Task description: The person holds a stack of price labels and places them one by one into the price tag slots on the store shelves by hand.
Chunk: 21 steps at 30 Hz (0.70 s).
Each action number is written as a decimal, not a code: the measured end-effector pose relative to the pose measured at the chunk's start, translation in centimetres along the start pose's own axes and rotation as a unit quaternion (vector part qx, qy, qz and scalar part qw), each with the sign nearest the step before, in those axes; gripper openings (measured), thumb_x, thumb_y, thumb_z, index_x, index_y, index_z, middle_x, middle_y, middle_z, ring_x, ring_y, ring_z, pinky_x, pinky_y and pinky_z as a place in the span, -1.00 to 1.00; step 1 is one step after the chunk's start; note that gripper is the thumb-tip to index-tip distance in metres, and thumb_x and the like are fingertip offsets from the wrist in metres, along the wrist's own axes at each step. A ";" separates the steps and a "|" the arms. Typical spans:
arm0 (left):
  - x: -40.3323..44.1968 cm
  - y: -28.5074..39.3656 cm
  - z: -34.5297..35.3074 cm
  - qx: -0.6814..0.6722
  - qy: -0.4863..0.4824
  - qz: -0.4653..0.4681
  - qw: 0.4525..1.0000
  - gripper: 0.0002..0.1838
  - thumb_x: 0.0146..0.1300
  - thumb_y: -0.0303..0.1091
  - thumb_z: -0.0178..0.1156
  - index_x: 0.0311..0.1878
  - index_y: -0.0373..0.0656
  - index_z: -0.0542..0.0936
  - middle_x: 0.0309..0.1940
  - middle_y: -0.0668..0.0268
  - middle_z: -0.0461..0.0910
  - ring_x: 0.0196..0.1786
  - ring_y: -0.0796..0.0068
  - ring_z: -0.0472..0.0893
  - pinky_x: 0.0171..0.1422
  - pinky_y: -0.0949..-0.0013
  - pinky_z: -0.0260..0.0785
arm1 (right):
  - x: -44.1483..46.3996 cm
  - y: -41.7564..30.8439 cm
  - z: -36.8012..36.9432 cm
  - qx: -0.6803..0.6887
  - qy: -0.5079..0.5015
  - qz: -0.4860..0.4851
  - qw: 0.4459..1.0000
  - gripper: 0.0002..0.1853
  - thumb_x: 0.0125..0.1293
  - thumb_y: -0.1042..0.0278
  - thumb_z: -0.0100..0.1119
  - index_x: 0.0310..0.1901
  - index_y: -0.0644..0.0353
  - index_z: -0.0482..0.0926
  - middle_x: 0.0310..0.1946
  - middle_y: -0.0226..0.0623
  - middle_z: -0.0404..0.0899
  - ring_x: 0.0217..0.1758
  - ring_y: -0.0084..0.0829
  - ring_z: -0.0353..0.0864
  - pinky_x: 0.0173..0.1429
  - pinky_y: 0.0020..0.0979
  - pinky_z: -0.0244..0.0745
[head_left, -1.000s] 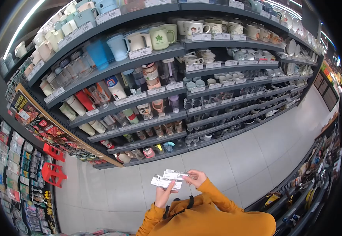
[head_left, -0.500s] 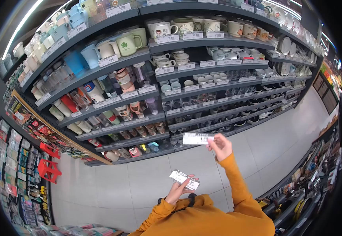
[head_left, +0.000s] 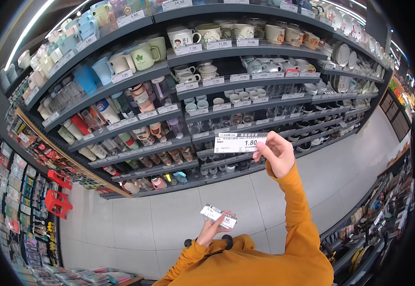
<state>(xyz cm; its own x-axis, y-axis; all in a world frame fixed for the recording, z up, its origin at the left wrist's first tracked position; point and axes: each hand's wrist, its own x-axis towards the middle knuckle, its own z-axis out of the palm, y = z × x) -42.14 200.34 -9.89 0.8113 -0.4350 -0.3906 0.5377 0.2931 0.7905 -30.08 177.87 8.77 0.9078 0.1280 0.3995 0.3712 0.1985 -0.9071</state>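
Pinched by its right end, a white price tag (head_left: 236, 145) reading 1.80 is held up in my right hand (head_left: 280, 153), in front of the lower shelves. Lower down, close to my body, my left hand (head_left: 210, 229) grips a stack of price tags (head_left: 218, 217); the top one shows a number ending in 50, partly covered by a finger. How many tags are in the stack I cannot tell. Both hands are clear of the shelf unit.
Ahead stands a long grey shelf unit (head_left: 136, 76) with mugs (head_left: 146, 56), cups, bottles and glasses, price labels along its edges. Red stools (head_left: 58, 204) stand at left by a rack of packaged goods. Another stocked shelf (head_left: 360, 243) runs along the right. Grey tiles cover the floor (head_left: 131, 224).
My right hand has risen and come nearer the camera with its tag, now squarer and easier to read. The left hand has shifted slightly left. The view has turned a little.
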 end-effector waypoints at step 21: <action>0.5 -1.2 1.8 0.008 0.004 0.003 1.000 -0.59 0.50 -0.22 -0.11 0.26 -0.29 0.36 0.13 0.11 0.54 0.10 0.31 0.62 -0.08 0.45 0.59 | -1.2 -0.2 -2.0 -0.004 0.019 0.012 1.000 -0.91 0.31 0.50 0.21 -0.31 0.29 0.50 -0.45 -0.38 0.59 -0.46 -0.67 0.53 -0.37 -0.63 0.39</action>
<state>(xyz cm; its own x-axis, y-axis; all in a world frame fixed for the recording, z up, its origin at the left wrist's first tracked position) -42.81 198.24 -10.16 0.8167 -0.4256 -0.3897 0.5287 0.2814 0.8008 -30.83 175.76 8.26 0.9230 0.0958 0.3726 0.3509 0.1876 -0.9175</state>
